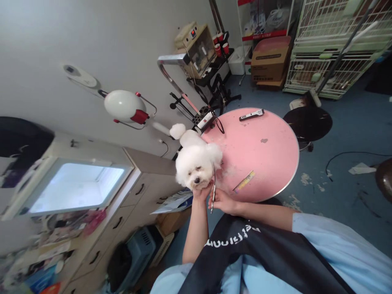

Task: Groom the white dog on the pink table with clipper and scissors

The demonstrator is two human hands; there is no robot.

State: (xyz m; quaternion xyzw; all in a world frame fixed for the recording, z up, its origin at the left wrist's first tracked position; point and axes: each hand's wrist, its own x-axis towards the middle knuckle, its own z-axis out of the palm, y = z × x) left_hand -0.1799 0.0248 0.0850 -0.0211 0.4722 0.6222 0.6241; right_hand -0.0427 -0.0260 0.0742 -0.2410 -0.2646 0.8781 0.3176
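Note:
A fluffy white dog (192, 157) stands on the left part of a round pink grooming table (269, 163), its face turned towards me. My left hand (202, 192) cups the dog's chin from below, its fingers partly hidden by the fur. Closed around the handles of slim metal scissors (213, 191) is my right hand (223, 201). The blades point up along the side of the dog's head, close to its ear. A comb (244, 181) with a yellowish end lies right of my right hand. Farther back on the table rests a black-and-silver hair clipper (251, 114).
A bent metal grooming arm (171, 65) rises at the table's back left, near a white lamp (124, 105). A black round stool (308, 122) stands to the right. Behind are a cardboard box (271, 61) and wire cages (318, 73). Drawers (134, 200) line the left.

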